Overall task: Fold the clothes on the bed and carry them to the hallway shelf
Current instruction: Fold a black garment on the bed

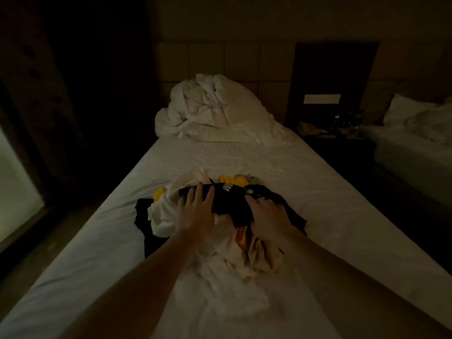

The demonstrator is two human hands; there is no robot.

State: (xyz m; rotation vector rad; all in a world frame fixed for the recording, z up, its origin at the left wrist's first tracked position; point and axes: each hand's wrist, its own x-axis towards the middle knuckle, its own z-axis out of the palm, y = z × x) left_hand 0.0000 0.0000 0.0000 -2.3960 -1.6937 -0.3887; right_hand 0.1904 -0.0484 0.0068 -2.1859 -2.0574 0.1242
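- Two bare forearms reach forward from the bottom edge over a bed (pixel 102 241) covered with a creased white sheet, in a very dim room.
- A heap of clothes (pixel 220 231) lies unfolded in the middle of the mattress: pale cloth spilling toward the near end, yellow pieces showing at the far and left sides, black cloth at the left and right edges.
- The left hand (pixel 195 214) lies flat with fingers spread wide on a black garment (pixel 227 199) with white lettering, which sits on top of the heap.
- The right hand (pixel 269 216) rests on the same garment's right side, fingers straight and slightly apart; neither hand grips anything.
- Beyond the heap the sheet runs bare to a crumpled white duvet (pixel 210 111) piled at the head end against a panelled headboard (pixel 242 59).
- To the right stands a dark nightstand (pixel 337 140) with small objects too dim to identify, then a second bed (pixel 415 145) with white bedding.
- At the left edge is a pale lit panel (pixel 14 194) beside a dark wall.
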